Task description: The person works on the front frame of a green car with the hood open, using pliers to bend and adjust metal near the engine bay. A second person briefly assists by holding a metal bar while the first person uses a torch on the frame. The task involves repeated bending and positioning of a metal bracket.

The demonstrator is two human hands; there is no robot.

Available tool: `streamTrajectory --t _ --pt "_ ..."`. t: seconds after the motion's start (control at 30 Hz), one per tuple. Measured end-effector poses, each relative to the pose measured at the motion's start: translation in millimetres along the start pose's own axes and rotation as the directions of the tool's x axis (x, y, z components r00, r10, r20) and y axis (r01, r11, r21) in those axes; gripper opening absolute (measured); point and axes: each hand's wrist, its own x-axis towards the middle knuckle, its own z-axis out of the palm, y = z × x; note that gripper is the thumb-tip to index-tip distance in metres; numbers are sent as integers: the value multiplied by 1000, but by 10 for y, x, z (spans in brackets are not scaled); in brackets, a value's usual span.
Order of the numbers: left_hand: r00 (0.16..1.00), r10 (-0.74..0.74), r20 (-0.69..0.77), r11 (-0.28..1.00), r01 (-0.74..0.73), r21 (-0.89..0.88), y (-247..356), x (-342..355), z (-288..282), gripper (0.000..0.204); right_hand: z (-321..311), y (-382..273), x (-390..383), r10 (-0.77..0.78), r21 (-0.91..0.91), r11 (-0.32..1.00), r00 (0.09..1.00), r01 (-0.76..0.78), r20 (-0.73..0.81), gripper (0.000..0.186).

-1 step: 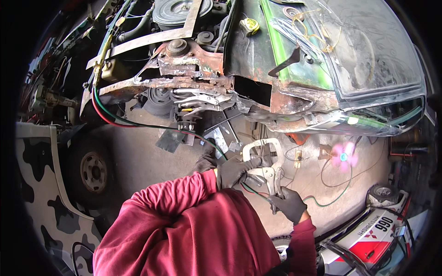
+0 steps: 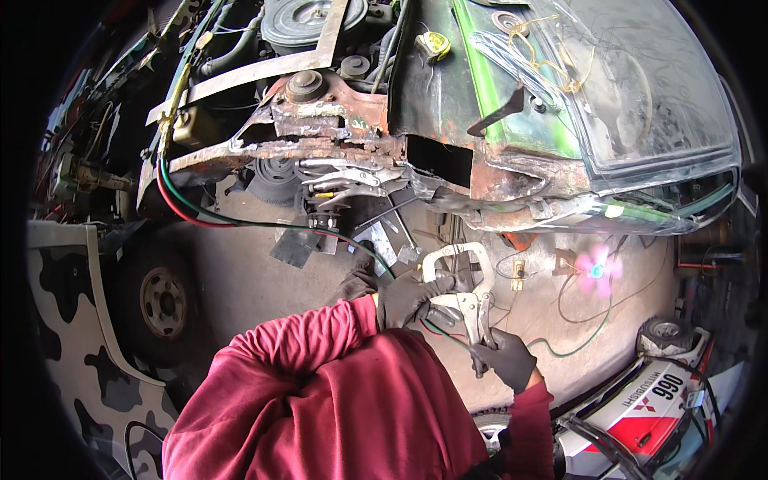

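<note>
My left hand (image 2: 406,298), in a dark glove, is closed on large silver C-shaped locking pliers (image 2: 482,266) near the middle of the view. Lower right, my gloved right hand (image 2: 506,358) grips the handle end of the same tool, whose wide jaws point away from me. Red and green hoses (image 2: 200,218) run from the upper left down past my hands. Beyond them, several more locking pliers (image 2: 348,178) are clustered on the rusty cut edge of a car body (image 2: 336,112). What the jaws hold, if anything, I cannot make out.
A camouflage-painted vehicle (image 2: 60,296) and a wheel (image 2: 162,302) are at left. Metal sheets (image 2: 292,246) and cables lie on the concrete floor (image 2: 248,288). A pink-bladed fan (image 2: 597,270) stands right, above a small white-and-red vehicle (image 2: 656,416). A tape measure (image 2: 436,44) rests on the car.
My right hand and the pliers have shifted very slightly to the right and down. My left hand keeps its grip.
</note>
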Motion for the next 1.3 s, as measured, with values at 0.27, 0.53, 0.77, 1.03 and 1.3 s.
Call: streamTrajectory --t 0.27,0.53,0.77,1.03,1.3 --pt "918 -255 303 952 293 -87 495 415 -508 42 43 -365 -9 157 -346 921 984 -178 -88 27" --pt "952 -224 208 945 264 -192 288 581 -435 44 -130 -809 80 -265 -875 449 908 -182 -325 122" --pt "960 -176 216 794 268 -546 11 663 -418 33 22 -905 552 -523 -925 232 763 -303 -381 122" --pt "970 -22 244 928 110 -356 344 581 -412 33 -344 -1485 495 -712 -991 80 690 -104 -130 100" --pt "991 -117 58 867 130 -481 453 848 -643 18 -482 -2331 554 -601 -947 -261 799 -188 7 94"
